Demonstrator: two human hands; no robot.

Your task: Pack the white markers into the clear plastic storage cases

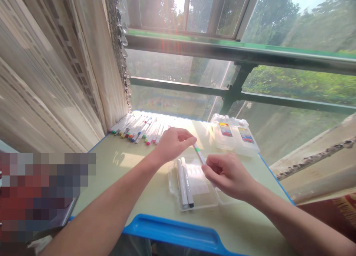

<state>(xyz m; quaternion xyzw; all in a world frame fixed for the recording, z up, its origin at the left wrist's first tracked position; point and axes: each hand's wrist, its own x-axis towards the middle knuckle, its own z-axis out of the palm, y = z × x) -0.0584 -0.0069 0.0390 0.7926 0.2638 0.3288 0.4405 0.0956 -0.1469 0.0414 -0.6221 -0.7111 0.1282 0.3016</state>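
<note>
A white marker with a green band (198,150) is held between my two hands, tilted over a clear plastic case. My left hand (178,141) pinches its upper end; my right hand (226,172) has fingers closed round its lower end. Below them the open clear case (172,189) lies on the table. Two markers lie side by side at its left: a white one (182,183) and one with a black end (188,185). My right hand hides part of the case's right half.
Many loose markers with coloured ends (139,130) lie in a row at the table's back left. Another clear case with labels (232,137) stands at the back right. The table (105,189) has a blue front tray (175,228). Curtains (91,63) and a window rail (194,50) border it.
</note>
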